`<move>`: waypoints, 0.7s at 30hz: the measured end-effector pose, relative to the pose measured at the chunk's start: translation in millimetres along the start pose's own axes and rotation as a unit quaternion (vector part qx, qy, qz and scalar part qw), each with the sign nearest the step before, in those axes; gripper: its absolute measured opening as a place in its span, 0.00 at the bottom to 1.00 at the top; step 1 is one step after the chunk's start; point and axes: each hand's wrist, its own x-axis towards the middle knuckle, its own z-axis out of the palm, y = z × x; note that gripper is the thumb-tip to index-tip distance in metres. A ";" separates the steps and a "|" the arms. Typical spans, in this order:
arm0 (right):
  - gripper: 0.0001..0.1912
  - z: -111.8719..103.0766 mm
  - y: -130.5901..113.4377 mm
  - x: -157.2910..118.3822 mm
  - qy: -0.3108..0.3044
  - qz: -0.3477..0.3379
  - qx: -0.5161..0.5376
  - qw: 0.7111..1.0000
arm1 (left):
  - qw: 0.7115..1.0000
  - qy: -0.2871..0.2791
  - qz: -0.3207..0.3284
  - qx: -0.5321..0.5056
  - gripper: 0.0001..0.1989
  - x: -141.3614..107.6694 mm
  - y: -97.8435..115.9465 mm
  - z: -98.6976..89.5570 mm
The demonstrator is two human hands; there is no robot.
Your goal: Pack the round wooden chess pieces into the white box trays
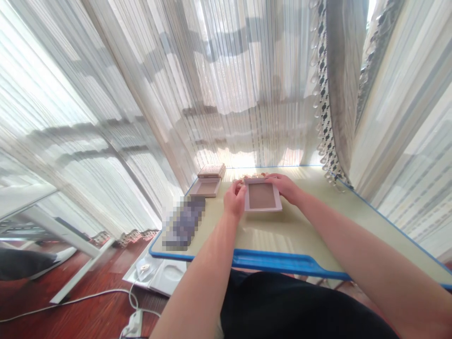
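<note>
In the head view a shallow square box with a pale rim and a brownish-grey inner face is tilted up towards me above the table. My left hand is closed on its left edge, the fingers partly hidden behind it. At the upper right corner, my right hand grips the same box. Small gold and reddish pieces show just beyond its top edge, too small to name. Another shallow open box lies to the left of my hands, with a patterned box-like stack behind it.
The pale yellow table has a blue rim with a blue tray groove nearest me. A blurred-out dark rectangle lies at its left. Curtains hang behind. A power strip with white cables is on the floor.
</note>
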 end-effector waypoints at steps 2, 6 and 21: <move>0.12 -3.3 -3.5 -2.0 -0.023 0.010 -0.053 0.998 | 0.999 -0.008 -0.029 0.040 0.14 1.4 -0.8 0.1; 0.14 -9.3 -11.9 -8.1 -0.099 0.025 -0.162 0.981 | 0.984 -0.032 0.011 0.173 0.11 -0.3 2.1 -2.0; 0.12 -26.3 -23.0 -13.5 -0.246 0.006 -0.433 0.867 | 0.952 -0.085 0.082 0.283 0.11 -6.0 4.6 -0.2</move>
